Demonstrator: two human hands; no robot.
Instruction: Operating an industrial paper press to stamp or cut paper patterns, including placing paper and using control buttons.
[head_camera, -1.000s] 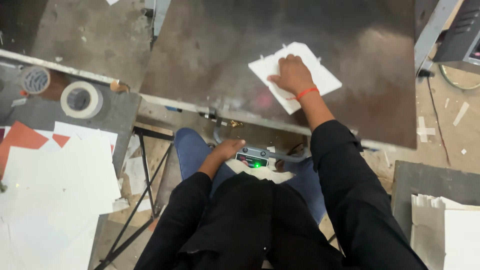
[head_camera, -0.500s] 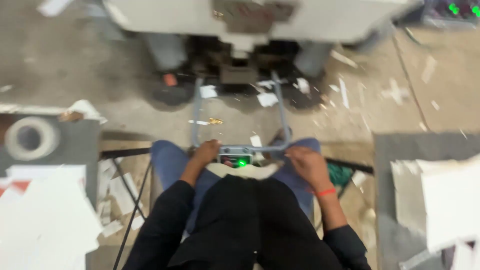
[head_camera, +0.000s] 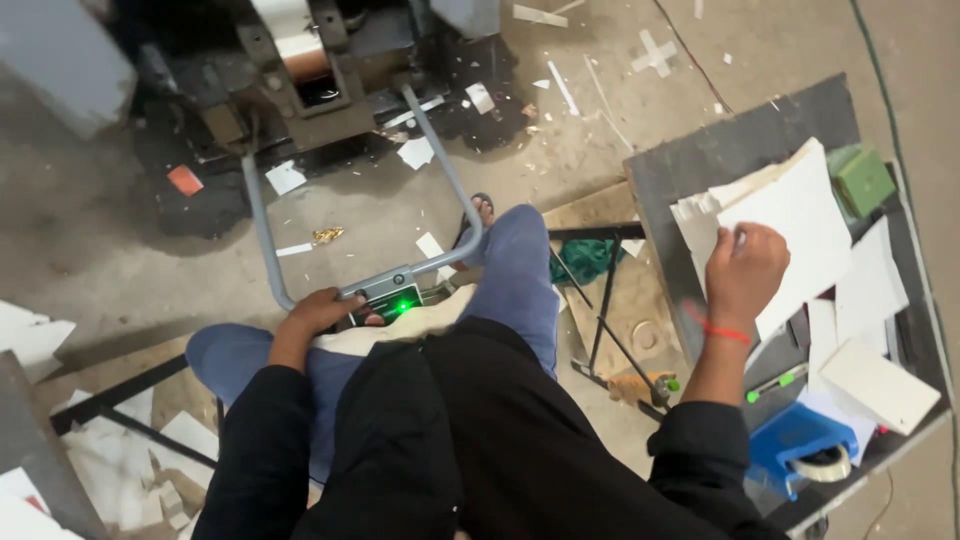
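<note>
Seated person seen from above: left hand (head_camera: 318, 312) curled around the grey metal U-shaped handle bar (head_camera: 262, 230) beside a green-lit control box (head_camera: 388, 298); right hand (head_camera: 745, 270) pinches the top sheet of a white card stack (head_camera: 800, 215) on the dark side table (head_camera: 680, 175) at right

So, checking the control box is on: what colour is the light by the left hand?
Green, on the control box light beside the left hand; head view.

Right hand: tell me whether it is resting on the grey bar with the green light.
No, the right hand is on the stack of white sheets at the side table, while the left hand grips the grey bar.
</note>
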